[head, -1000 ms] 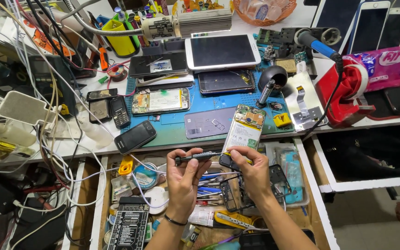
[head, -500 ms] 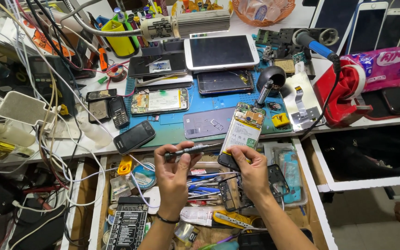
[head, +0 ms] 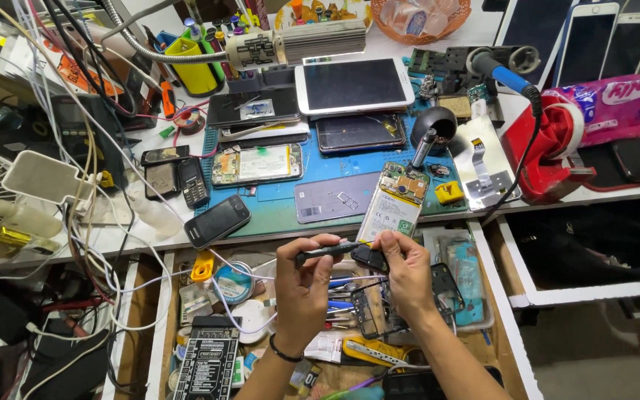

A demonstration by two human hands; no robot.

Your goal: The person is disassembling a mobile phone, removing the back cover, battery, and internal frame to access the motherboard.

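A: Item held?
B: Opened phone (head: 396, 204), back cover off, yellow-and-white battery and circuit board exposed. Tilted, lower end pinched in right hand (head: 406, 270), upper end leaning over the tabletop (head: 149, 241) edge, above the open drawer (head: 158, 326).

A: Second item?
B: Slim dark tool (head: 332, 251), lying roughly level between both hands. Left hand (head: 303, 285) closed around its left end, thumb and fingers curled; right end meeting the phone's lower edge at the right hand's fingertips. Exact contact point hidden by fingers.

A: Hand state, in short?
B: Left: narrow grip on the tool. Right: narrow grip on the phone. Black band on left wrist.

A: Directly below?
B: Drawer contents: black phone frame (head: 379, 307) under the right hand, tweezers and blue-handled tools (head: 346, 296), yellow-handled tool (head: 368, 352), black test board (head: 207, 363), round reel (head: 235, 285).

A: Further out, on the tabletop?
B: Blue work mat (head: 320, 167); grey back cover (head: 331, 200) just left of the held phone; another opened phone (head: 257, 164); black phone (head: 218, 221) near the edge; white tablet (head: 353, 85); small yellow part (head: 449, 192); soldering iron with blue handle (head: 508, 70); red stand (head: 553, 148); yellow cup of tools (head: 190, 67); tangled cables (head: 75, 148) at left.
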